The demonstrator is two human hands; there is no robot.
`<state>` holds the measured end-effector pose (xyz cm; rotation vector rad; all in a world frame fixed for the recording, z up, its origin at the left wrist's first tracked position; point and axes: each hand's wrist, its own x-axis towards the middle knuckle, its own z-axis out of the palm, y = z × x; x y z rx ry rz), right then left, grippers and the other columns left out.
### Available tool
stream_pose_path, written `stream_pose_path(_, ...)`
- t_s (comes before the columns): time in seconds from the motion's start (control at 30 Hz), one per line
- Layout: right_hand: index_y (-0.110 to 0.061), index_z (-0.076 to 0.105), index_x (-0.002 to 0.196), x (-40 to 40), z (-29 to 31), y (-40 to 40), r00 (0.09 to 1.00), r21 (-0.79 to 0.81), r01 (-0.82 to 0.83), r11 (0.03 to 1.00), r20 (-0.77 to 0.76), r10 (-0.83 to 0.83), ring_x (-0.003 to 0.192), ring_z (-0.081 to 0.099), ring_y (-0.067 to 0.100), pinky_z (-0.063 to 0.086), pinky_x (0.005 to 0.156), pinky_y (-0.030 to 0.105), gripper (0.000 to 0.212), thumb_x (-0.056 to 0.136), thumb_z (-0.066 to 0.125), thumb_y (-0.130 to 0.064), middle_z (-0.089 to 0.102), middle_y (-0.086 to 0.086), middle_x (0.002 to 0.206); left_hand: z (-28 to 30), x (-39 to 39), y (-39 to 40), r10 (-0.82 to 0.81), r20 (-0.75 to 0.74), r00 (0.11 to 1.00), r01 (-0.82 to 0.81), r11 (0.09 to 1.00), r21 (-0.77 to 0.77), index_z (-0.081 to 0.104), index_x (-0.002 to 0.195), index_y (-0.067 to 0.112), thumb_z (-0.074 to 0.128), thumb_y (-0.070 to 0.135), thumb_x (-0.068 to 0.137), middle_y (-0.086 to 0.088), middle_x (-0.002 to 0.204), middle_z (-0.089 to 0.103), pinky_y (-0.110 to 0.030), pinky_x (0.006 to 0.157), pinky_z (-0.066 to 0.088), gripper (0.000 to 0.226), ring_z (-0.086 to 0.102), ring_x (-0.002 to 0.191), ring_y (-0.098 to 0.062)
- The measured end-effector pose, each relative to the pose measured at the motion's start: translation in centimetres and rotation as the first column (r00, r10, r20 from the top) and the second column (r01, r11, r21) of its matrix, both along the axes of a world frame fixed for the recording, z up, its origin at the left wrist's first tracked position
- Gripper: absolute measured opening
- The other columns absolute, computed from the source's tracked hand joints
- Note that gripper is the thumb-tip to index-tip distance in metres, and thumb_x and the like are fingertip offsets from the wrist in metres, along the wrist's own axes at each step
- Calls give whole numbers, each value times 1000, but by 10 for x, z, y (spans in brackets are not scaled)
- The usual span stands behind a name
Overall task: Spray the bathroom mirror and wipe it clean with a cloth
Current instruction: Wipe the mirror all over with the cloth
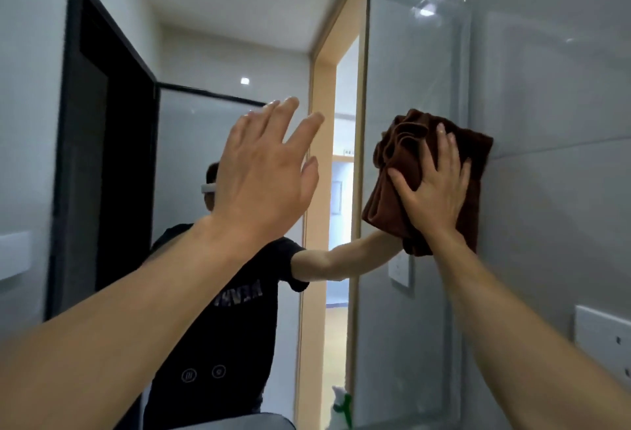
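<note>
right hand [433,190] is flat on the brown cloth [392,197], fingers spread, pressing it against the mirror [403,71] near the glass's right edge. the cloth is folded and bunched at the top. left hand [263,177] is up in front of the mirror, fingers straight and loose, holding nothing; can't tell if it touches the glass. a green-and-white spray bottle [342,407] shows low down, by the mirror's bottom edge. a white socket [602,337] sits on the right wall.

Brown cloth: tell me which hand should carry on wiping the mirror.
Right. The right hand presses the brown cloth flat against the mirror near its right edge; the left hand is raised, open and holding nothing.
</note>
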<state>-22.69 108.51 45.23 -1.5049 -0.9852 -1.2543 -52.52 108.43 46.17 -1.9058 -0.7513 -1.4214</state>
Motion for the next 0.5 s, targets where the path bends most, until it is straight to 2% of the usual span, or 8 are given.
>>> stream_pose_path(0.1,-27,39,152,-30,-5,7,999,32,-30,999,-44,31,155,14,25,15,121,60,78,88,40,-71,17,0,168,-10,-32,17,96,42,995,-94,995,-39,40,150,25,48,37,98,-11,156,37,-51,121,22,54,33,145,-30)
stream_pose_path(0.2,-31,34,154,-83,-14,20,998,22,-51,998,-23,51,155,13,26,13,121,61,78,89,39,-73,14,0,168,-22,-84,39,187,112,976,-175,979,-108,36,151,27,45,42,99,-8,158,34,-57,121,18,55,29,147,-28)
stream_pose_path(0.33,-34,33,154,-181,-18,43,992,-10,-95,995,83,95,155,14,27,12,121,62,76,90,39,-75,16,2,168,-48,-163,55,282,171,944,-247,948,-199,28,156,26,34,48,100,-6,164,25,-56,122,16,60,23,151,-27)
stream_pose_path(0.5,-38,33,155,-311,-21,73,956,-86,-169,982,229,184,155,13,26,10,119,64,75,90,38,-75,15,1,168,-87,-262,57,354,305,884,-252,911,-328,39,150,19,46,36,100,-14,158,34,-53,118,28,53,32,146,-33)
